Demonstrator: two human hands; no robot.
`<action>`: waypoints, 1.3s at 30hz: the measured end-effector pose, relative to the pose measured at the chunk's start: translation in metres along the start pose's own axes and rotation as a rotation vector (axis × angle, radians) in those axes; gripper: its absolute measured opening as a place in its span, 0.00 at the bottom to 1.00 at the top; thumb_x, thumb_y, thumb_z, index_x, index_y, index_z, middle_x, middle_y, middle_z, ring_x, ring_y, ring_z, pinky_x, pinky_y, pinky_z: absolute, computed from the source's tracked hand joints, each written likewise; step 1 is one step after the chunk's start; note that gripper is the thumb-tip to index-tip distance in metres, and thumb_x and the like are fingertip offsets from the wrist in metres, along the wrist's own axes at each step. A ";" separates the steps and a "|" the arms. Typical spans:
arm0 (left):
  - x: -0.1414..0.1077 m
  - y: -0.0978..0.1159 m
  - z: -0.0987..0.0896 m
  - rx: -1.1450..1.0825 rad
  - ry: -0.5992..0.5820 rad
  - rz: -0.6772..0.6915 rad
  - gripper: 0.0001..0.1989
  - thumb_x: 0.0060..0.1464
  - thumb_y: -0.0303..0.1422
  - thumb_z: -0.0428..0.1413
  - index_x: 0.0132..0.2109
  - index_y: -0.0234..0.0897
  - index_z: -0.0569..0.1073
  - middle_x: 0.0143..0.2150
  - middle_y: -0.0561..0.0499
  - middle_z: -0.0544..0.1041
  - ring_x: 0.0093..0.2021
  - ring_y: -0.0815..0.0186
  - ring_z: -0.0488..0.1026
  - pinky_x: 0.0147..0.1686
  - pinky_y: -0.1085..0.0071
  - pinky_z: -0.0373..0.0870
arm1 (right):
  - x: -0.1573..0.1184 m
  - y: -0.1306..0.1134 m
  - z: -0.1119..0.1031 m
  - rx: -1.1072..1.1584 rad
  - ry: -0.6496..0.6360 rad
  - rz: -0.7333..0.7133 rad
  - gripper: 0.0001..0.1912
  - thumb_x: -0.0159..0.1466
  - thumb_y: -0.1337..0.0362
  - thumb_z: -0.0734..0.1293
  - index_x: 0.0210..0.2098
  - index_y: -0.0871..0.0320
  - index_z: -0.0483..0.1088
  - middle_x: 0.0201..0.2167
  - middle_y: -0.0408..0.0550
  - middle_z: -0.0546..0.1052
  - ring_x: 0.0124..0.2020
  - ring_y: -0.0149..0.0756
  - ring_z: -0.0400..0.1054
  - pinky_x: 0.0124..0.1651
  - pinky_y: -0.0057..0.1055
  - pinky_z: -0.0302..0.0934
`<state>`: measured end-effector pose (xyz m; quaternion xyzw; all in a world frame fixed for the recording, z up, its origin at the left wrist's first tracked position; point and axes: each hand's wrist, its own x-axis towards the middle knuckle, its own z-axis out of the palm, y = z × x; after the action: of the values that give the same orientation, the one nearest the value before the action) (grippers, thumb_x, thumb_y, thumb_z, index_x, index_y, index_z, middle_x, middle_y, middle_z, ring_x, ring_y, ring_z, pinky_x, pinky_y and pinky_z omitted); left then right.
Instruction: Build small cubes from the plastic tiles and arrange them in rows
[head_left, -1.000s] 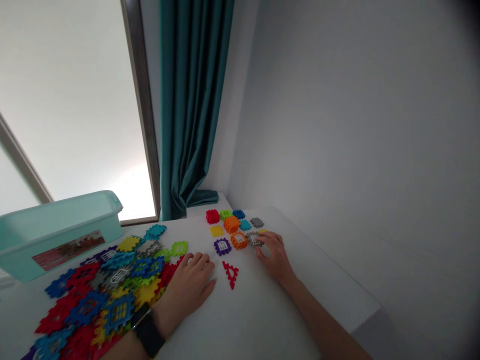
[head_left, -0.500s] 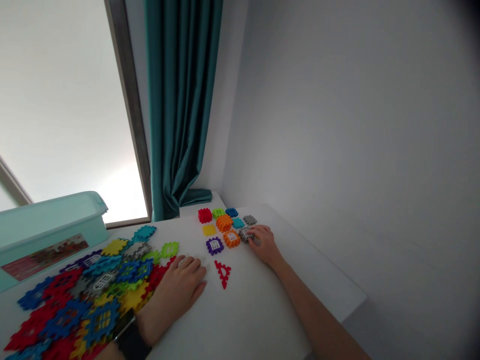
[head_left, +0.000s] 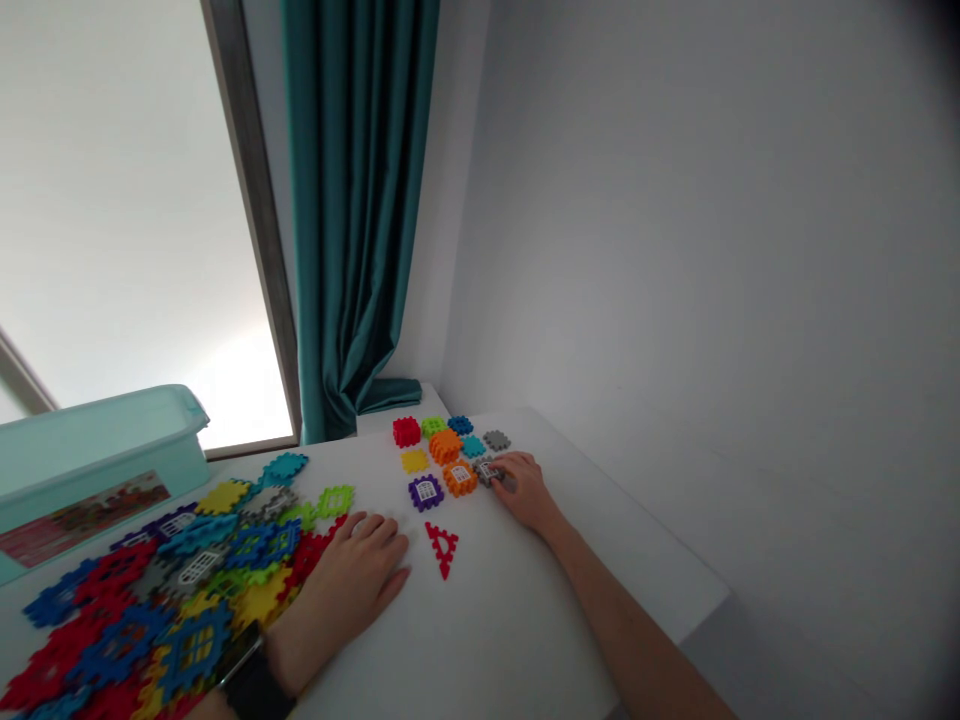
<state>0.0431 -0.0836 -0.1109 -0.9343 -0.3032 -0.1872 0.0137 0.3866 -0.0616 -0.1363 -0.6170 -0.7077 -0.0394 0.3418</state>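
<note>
Low and right of centre in the frame, the right hand has its grip closed on a grey window tile, fingers curled over it as far as I can make out from here. That tile sits just beside an orange block, at the near edge of a small cluster of interlocking pieces on the white tabletop. The left hand lies released, palm down and fingers spread, beside the big heap of coloured tiles at lower left, with a teal plastic bin beyond it and a red triangular piece just off its fingertips. From my seat, the main risk is around that grey tile: the cluster is packed tight, so a careless pull or sideways twist could knock the orange block out of line. The heap is the other worry — a dragged wrist could slide loose tiles across the tabletop.
</note>
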 end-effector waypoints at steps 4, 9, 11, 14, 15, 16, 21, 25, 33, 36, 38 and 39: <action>0.001 0.001 -0.002 -0.001 -0.026 -0.013 0.04 0.60 0.32 0.54 0.42 0.41 0.73 0.47 0.46 0.76 0.49 0.53 0.71 0.59 0.49 0.62 | 0.001 0.001 0.001 0.010 -0.018 0.014 0.12 0.60 0.67 0.67 0.42 0.54 0.78 0.47 0.51 0.80 0.54 0.48 0.67 0.58 0.48 0.59; 0.002 0.004 -0.009 0.013 -0.129 -0.038 0.06 0.62 0.33 0.53 0.45 0.41 0.73 0.50 0.45 0.75 0.52 0.52 0.70 0.59 0.47 0.60 | 0.002 0.003 0.001 0.026 -0.033 0.029 0.11 0.60 0.66 0.67 0.41 0.53 0.78 0.47 0.50 0.80 0.54 0.47 0.68 0.58 0.47 0.58; 0.003 0.004 -0.010 0.015 -0.143 -0.044 0.06 0.63 0.33 0.53 0.45 0.41 0.73 0.50 0.45 0.75 0.53 0.52 0.70 0.59 0.47 0.60 | 0.002 0.003 0.000 0.032 -0.035 0.034 0.11 0.59 0.66 0.68 0.42 0.53 0.77 0.47 0.50 0.80 0.54 0.47 0.68 0.58 0.46 0.58; 0.003 0.004 -0.010 0.016 -0.147 -0.046 0.06 0.63 0.33 0.53 0.45 0.41 0.73 0.50 0.45 0.75 0.53 0.51 0.70 0.59 0.46 0.60 | 0.002 0.003 -0.001 0.036 -0.034 0.038 0.12 0.59 0.66 0.68 0.42 0.53 0.77 0.47 0.50 0.80 0.54 0.48 0.68 0.58 0.46 0.58; 0.003 0.004 -0.010 0.016 -0.145 -0.045 0.06 0.63 0.33 0.53 0.45 0.41 0.73 0.50 0.45 0.75 0.53 0.50 0.70 0.59 0.46 0.60 | 0.002 0.003 -0.001 0.037 -0.032 0.039 0.12 0.59 0.66 0.67 0.42 0.53 0.77 0.47 0.50 0.80 0.54 0.48 0.68 0.58 0.47 0.58; 0.003 0.003 -0.009 0.016 -0.142 -0.043 0.06 0.62 0.33 0.53 0.45 0.41 0.73 0.50 0.45 0.75 0.53 0.50 0.70 0.59 0.46 0.60 | 0.002 0.003 -0.001 0.037 -0.030 0.039 0.11 0.59 0.66 0.67 0.42 0.53 0.77 0.47 0.50 0.80 0.54 0.48 0.68 0.58 0.47 0.58; 0.002 0.003 -0.008 0.018 -0.125 -0.040 0.06 0.62 0.33 0.53 0.46 0.41 0.73 0.50 0.45 0.75 0.53 0.51 0.70 0.58 0.46 0.60 | 0.000 0.001 0.001 0.037 -0.007 0.033 0.10 0.59 0.66 0.67 0.40 0.53 0.77 0.46 0.50 0.80 0.53 0.48 0.68 0.59 0.48 0.58; 0.002 0.003 -0.007 0.019 -0.121 -0.034 0.06 0.62 0.33 0.53 0.45 0.41 0.73 0.50 0.45 0.75 0.53 0.51 0.70 0.59 0.47 0.60 | -0.002 0.000 0.002 0.038 0.030 0.019 0.10 0.60 0.66 0.66 0.40 0.54 0.77 0.47 0.52 0.79 0.54 0.49 0.68 0.59 0.50 0.59; 0.002 0.004 -0.010 0.022 -0.133 -0.034 0.07 0.62 0.34 0.54 0.46 0.41 0.73 0.51 0.45 0.75 0.53 0.51 0.70 0.60 0.46 0.59 | -0.002 -0.013 -0.007 0.060 0.138 -0.062 0.11 0.64 0.66 0.62 0.42 0.56 0.76 0.51 0.56 0.76 0.55 0.49 0.67 0.59 0.51 0.60; 0.002 0.003 -0.016 0.006 -0.134 -0.024 0.07 0.62 0.34 0.54 0.47 0.42 0.73 0.51 0.45 0.75 0.54 0.52 0.70 0.61 0.46 0.58 | -0.002 -0.029 -0.011 0.077 0.165 -0.119 0.11 0.64 0.67 0.62 0.43 0.55 0.75 0.50 0.55 0.77 0.55 0.48 0.68 0.60 0.51 0.60; 0.003 0.002 -0.024 0.002 -0.119 -0.039 0.08 0.62 0.34 0.55 0.47 0.42 0.73 0.52 0.46 0.75 0.54 0.52 0.70 0.61 0.46 0.58 | -0.001 -0.043 -0.012 0.093 0.169 -0.165 0.11 0.64 0.67 0.63 0.43 0.54 0.75 0.50 0.54 0.77 0.54 0.47 0.69 0.60 0.50 0.60; 0.003 0.001 -0.029 0.002 -0.108 -0.052 0.08 0.62 0.34 0.55 0.48 0.43 0.73 0.53 0.46 0.75 0.55 0.52 0.70 0.61 0.46 0.58 | 0.000 -0.050 -0.012 0.103 0.167 -0.188 0.11 0.64 0.67 0.63 0.43 0.54 0.75 0.49 0.53 0.77 0.54 0.47 0.69 0.60 0.50 0.60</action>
<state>0.0359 -0.0866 -0.0830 -0.9349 -0.3277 -0.1362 -0.0067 0.3468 -0.0795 -0.1085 -0.5242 -0.7326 -0.0863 0.4255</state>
